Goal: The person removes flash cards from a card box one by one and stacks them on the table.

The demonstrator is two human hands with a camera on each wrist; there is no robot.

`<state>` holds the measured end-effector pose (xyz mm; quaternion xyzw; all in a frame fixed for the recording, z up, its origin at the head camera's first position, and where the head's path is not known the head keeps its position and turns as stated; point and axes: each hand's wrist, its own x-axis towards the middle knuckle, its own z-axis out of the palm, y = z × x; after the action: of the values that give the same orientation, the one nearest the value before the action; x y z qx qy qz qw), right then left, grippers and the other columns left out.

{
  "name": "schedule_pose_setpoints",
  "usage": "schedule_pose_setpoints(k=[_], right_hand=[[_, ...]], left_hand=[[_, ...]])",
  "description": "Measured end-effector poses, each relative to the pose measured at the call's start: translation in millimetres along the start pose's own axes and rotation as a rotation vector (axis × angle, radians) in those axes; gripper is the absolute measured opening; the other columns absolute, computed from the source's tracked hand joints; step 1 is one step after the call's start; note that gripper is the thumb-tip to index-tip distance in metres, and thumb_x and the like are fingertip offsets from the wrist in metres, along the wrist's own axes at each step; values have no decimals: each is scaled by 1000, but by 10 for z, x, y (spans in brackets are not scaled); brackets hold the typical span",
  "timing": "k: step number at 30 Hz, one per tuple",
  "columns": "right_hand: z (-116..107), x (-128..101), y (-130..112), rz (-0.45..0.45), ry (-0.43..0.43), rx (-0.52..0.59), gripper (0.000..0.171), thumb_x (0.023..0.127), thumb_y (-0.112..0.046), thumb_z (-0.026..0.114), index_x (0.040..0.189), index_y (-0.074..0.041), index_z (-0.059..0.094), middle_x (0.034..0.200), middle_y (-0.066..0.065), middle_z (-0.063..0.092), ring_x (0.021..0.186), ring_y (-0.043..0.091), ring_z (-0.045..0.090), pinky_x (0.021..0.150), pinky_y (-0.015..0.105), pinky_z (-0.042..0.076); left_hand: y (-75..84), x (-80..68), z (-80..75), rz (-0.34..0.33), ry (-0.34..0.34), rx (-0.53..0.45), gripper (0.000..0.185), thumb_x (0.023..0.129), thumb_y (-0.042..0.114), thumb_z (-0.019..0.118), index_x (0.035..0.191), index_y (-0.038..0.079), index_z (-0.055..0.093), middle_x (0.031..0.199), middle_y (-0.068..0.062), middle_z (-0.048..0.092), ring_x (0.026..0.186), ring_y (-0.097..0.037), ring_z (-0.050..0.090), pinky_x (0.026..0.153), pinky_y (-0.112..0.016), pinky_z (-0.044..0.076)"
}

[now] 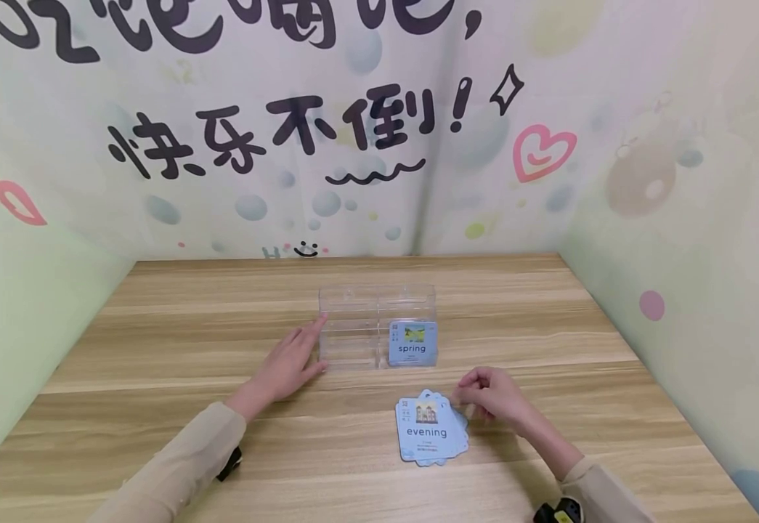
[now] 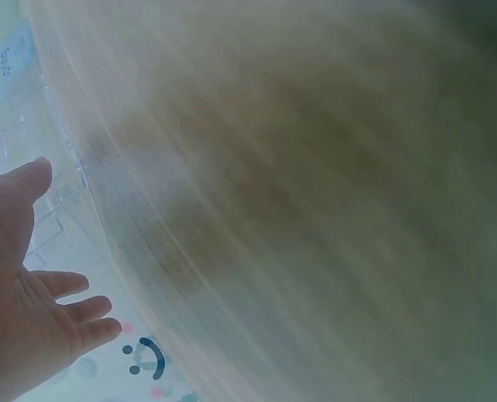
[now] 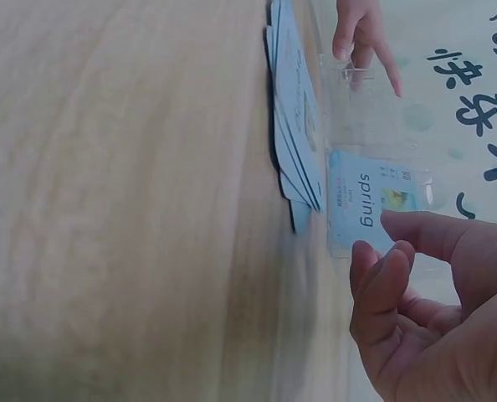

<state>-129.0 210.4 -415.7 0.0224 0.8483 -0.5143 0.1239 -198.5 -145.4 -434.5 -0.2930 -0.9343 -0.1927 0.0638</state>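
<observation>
A clear plastic card holder (image 1: 350, 349) with several compartments stands on the table, and a blue "spring" card (image 1: 412, 345) sits in its lower right compartment. My left hand (image 1: 287, 363) is at the holder's left side, fingers extended, with the index fingertip and thumb right at its edge. Nearer to me lies a fanned stack of light blue cards (image 1: 426, 436), the top one reading "evening". Just right of the stack's upper corner is my right hand (image 1: 493, 396). Its fingers are loosely bent, and in the right wrist view a gap shows between thumb (image 3: 428, 233) and fingers, with nothing held.
The wood-grain table (image 1: 209, 290) ends at a printed cloth backdrop (image 1: 235, 211) with black lettering, and similar cloth rises on both sides. A dark wrist device (image 1: 558, 511) is strapped at the right sleeve; another (image 1: 230, 465) shows by the left sleeve.
</observation>
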Motion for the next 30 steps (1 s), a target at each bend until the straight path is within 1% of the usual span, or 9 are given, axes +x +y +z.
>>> schedule_pose_setpoints(k=[4, 7, 14, 18, 20, 26, 30], right_hand=[[-29, 26, -61, -45, 37, -34, 18, 80, -8, 65, 91, 4, 59, 68, 4, 53, 48, 11, 42, 38, 19, 34], [-33, 51, -114, -49, 62, -59, 18, 79, -7, 65, 93, 4, 60, 71, 4, 53, 47, 10, 41, 37, 18, 33], [-28, 87, -223, -51, 63, -67, 22, 79, -8, 66, 95, 5, 59, 74, 6, 53, 49, 13, 44, 41, 20, 38], [-31, 102, -259, -74, 74, -103, 23, 78, -8, 67, 96, 4, 59, 74, 6, 54, 51, 16, 48, 41, 20, 39], [-37, 110, -280, -92, 83, -126, 24, 78, -9, 67, 96, 4, 60, 74, 5, 55, 51, 16, 49, 40, 20, 39], [-48, 122, -360, -197, 106, -227, 27, 77, -10, 69, 97, 6, 60, 73, 4, 57, 55, 12, 49, 44, 22, 43], [-35, 128, -396, -240, 134, -298, 28, 76, -10, 70, 97, 5, 60, 72, 2, 57, 56, 12, 50, 46, 22, 41]], left_hand=[[2, 2, -6, -2, -1, -5, 80, 88, 29, 60, 146, 8, 8, 145, -15, 30, 125, -36, 37, 105, -49, 26], [7, 2, -12, -5, -3, -12, 80, 88, 28, 60, 146, 8, 9, 145, -14, 29, 125, -36, 36, 106, -49, 25], [19, 1, -20, -13, -4, -12, 81, 88, 29, 60, 146, 9, 8, 142, -18, 34, 124, -37, 37, 104, -50, 27], [18, 3, -18, -9, -1, -10, 81, 88, 29, 60, 146, 9, 8, 141, -19, 35, 124, -37, 37, 104, -50, 27], [18, 2, -17, -7, 0, -10, 81, 88, 29, 60, 146, 9, 8, 141, -19, 35, 124, -37, 37, 104, -50, 27], [18, 3, -18, -8, 0, -7, 81, 88, 29, 60, 146, 9, 8, 140, -19, 36, 123, -38, 37, 103, -50, 28], [19, 3, -21, -8, -5, -7, 82, 88, 29, 60, 147, 10, 7, 141, -19, 35, 124, -38, 37, 103, -51, 28]])
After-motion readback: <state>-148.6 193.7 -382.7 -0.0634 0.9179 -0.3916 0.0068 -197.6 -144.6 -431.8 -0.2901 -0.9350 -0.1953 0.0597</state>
